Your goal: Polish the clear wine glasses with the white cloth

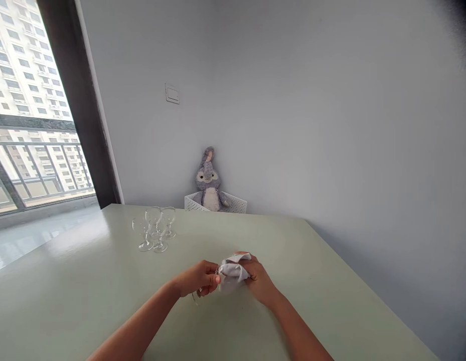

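A clear stemmed glass (195, 299) lies on its side between my hands, low over the table. My left hand (198, 279) is closed round its stem, and the rim of the foot shows at the left of the fingers. My right hand (260, 281) grips a white cloth (235, 271) bunched at the bowl end. Cloth and fingers hide most of the bowl.
Several clear stemmed glasses (160, 246) stand upright in a cluster on the pale green table (105, 296), left of my hands. Behind the table's far edge, a grey plush toy (211, 198) sits in a white perforated basket (236, 204). Walls and a window surround the corner.
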Demonstrator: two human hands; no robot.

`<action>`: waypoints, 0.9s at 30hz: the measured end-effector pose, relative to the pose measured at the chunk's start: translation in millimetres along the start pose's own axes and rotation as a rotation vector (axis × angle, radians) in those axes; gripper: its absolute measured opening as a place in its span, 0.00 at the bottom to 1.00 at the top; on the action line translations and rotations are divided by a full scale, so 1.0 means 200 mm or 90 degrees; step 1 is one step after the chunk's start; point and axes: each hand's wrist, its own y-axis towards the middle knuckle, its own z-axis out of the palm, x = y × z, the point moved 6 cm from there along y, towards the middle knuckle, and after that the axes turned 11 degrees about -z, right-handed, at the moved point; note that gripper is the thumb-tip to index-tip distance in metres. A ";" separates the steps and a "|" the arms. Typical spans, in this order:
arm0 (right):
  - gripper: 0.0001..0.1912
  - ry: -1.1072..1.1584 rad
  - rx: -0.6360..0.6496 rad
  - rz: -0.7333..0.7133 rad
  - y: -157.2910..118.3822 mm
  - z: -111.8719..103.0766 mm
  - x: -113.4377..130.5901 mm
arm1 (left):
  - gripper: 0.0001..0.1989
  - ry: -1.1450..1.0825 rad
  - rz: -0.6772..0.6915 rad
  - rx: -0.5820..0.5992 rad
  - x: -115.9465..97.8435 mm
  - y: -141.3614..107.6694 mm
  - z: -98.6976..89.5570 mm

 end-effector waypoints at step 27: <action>0.22 0.526 -0.417 0.464 -0.16 0.17 -0.20 | 0.17 0.204 0.073 -0.450 -0.01 0.02 0.09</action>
